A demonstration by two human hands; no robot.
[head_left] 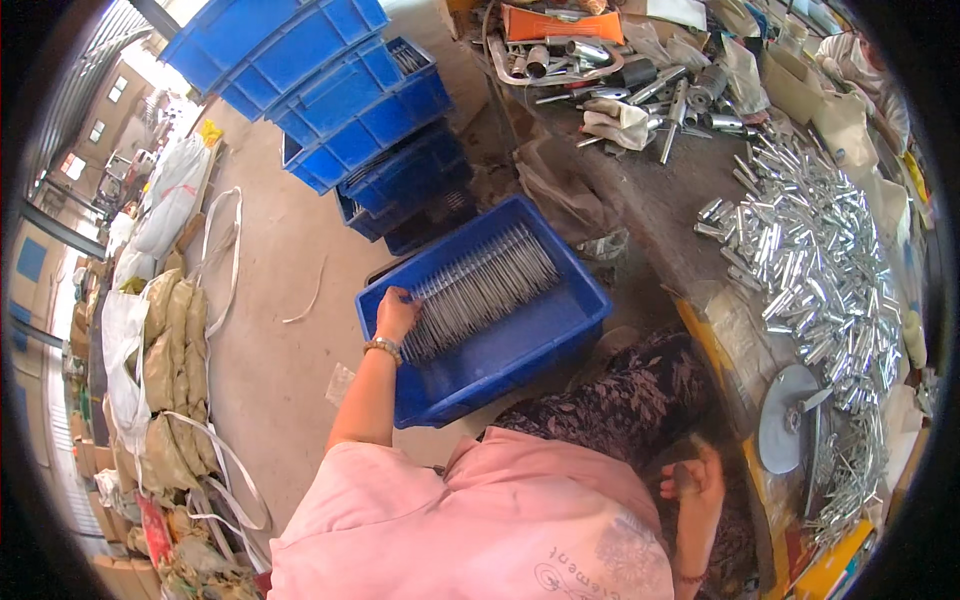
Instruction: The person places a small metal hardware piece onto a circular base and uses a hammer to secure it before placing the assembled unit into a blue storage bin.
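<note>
A blue plastic crate [470, 395] stands in front of me, with a long row of thin metal rods [485, 285] packed side by side inside. My left hand [398, 315] reaches over the crate's left side to the near-left end of that row. Its fingers are bent and pressed together against the rods; whatever they grip is hidden. Down at my right side, by the workbench edge, hangs my right hand [697, 482]. Its fingers are loosely bent and apart, and nothing shows in them.
A large heap of short shiny metal tubes [815, 265] covers the workbench [640, 190] on the right, near a grey metal disc [783, 418]. Tools and sockets [650, 95] lie at its far end. Stacked blue crates [340, 110] rise beyond; filled sacks [170, 370] line the left.
</note>
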